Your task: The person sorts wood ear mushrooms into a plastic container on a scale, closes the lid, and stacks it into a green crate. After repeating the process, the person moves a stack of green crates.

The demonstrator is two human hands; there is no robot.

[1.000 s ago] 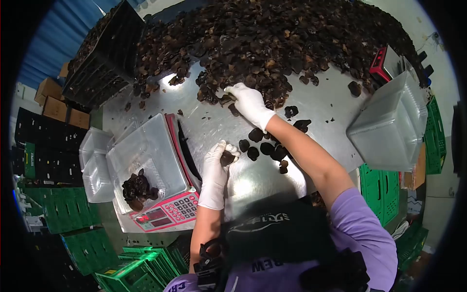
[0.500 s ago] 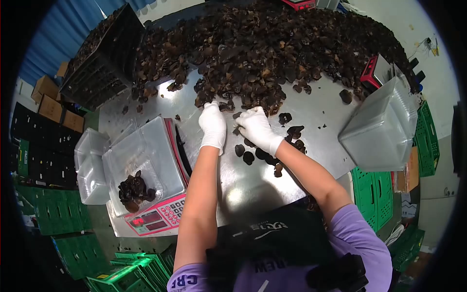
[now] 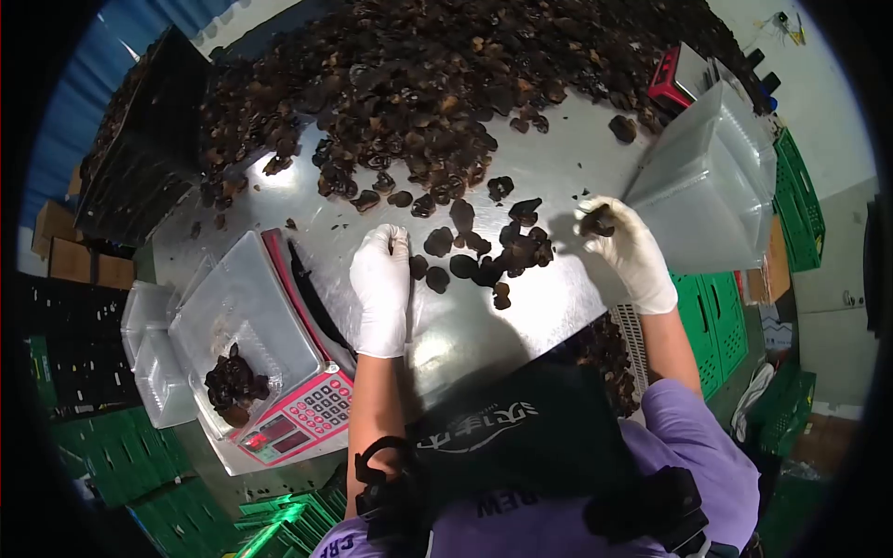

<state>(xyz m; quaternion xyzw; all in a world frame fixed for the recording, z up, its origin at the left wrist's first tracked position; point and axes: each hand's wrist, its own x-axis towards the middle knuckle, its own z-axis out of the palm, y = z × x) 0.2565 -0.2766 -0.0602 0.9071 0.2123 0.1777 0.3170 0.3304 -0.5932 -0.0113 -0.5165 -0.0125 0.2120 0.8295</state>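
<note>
My right hand [image 3: 636,256], in a white glove, is raised above the table's right side. Between its thumb and fingers is a dark brown piece of wood ear fungus [image 3: 597,222]. Over the metal table [image 3: 549,312], my gloved left hand [image 3: 379,284] has its fingers curled in; what they hold, if anything, is hidden. Loose wood ear pieces [image 3: 488,270] lie spread between the two hands. Behind them rises a large heap of wood ears [image 3: 419,102]. On the left, a clear plastic tub with a small clump of wood ears [image 3: 234,383] sits on a scale [image 3: 302,418].
Stacked clear tubs [image 3: 712,186] stand at the right edge, near a second red scale [image 3: 672,79]. A black crate [image 3: 139,149] tilts at the back left. Green crates [image 3: 712,325] are beside the table. More wood ears [image 3: 609,363] lie below its front edge.
My right hand has moved right, away from the heap, with a wood ear piece in it. My left hand has drawn back toward me. The view has shifted, and more loose pieces lie spread out.
</note>
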